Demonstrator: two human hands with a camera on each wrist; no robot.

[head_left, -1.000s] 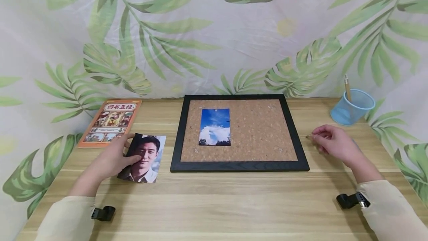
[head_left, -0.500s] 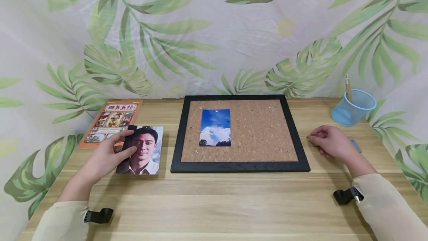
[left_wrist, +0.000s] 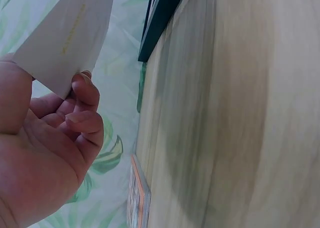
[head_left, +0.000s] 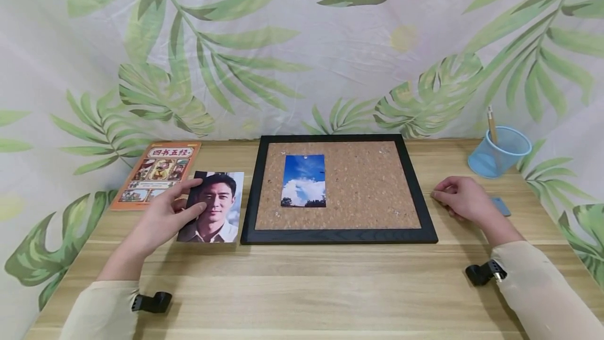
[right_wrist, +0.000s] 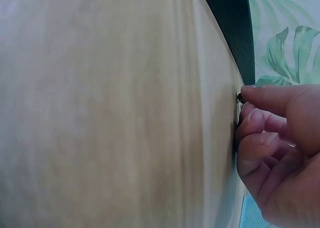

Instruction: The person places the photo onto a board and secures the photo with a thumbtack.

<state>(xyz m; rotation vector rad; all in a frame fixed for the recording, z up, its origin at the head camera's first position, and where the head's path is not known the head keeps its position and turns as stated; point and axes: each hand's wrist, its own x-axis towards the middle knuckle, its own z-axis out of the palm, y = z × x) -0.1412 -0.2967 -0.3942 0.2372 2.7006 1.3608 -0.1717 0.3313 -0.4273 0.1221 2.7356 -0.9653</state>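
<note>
My left hand (head_left: pixel 162 219) pinches a portrait photo (head_left: pixel 228 201) by its left edge, thumb on the front. The photo is raised off the table, left of the black-framed corkboard (head_left: pixel 340 236). Its white back with faint yellow print shows in the left wrist view. My right hand (head_left: pixel 464 201) is just right of the board, with thumb and index finger pinching a small dark pin (right_wrist: pixel 241 98) low by the tabletop. A sky photo (head_left: pixel 304 180) is fixed on the left half of the cork with a small pin at its top edge.
An orange comic-style book (head_left: pixel 158 172) lies at the back left. A blue mesh pencil cup (head_left: pixel 497 154) with a pencil stands at the back right. Partly behind my right wrist lies a flat blue piece (head_left: pixel 501 206). A leaf-patterned cloth (head_left: pixel 340 46) hangs behind the table (head_left: pixel 302 293).
The left hand has raised the portrait photo from the table, then carried it right toward the corkboard. My right hand has shifted only slightly left, still pinching the small pin.
</note>
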